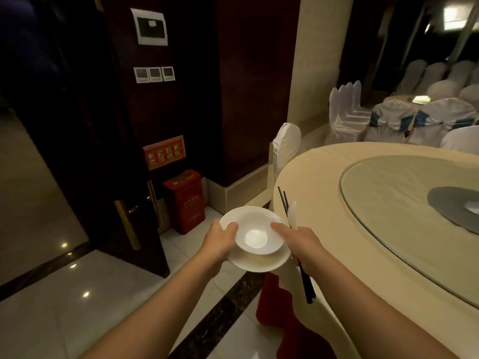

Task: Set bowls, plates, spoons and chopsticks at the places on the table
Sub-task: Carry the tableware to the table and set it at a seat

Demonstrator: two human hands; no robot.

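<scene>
The person stands at the near-left edge of the round tabletop, carrying one full place setting held out over the floor, just short of the cloth. The left hand grips the rim of a white plate from its left side, thumb over the top, and a white bowl sits on that plate. The right hand is clenched round a pair of dark chopsticks and a white spoon, while its forefinger reaches out to touch the bowl's right rim. What the next move hangs on, as I judge it, is that the bare cloth lies to the right and ahead of both hands, so the right hand is the nearer one. The chopsticks run lengthwise from near to far, tips already above the cloth, handles hanging down past the wrist. A glass turntable fills the middle of the tabletop, well beyond reach. The lower fingers of the right hand are hidden behind its back, so how spoon and chopsticks are parted in the grip cannot be made out; the room is dim, and the far right of the tabletop is cut off. White-covered chairs stand behind.
</scene>
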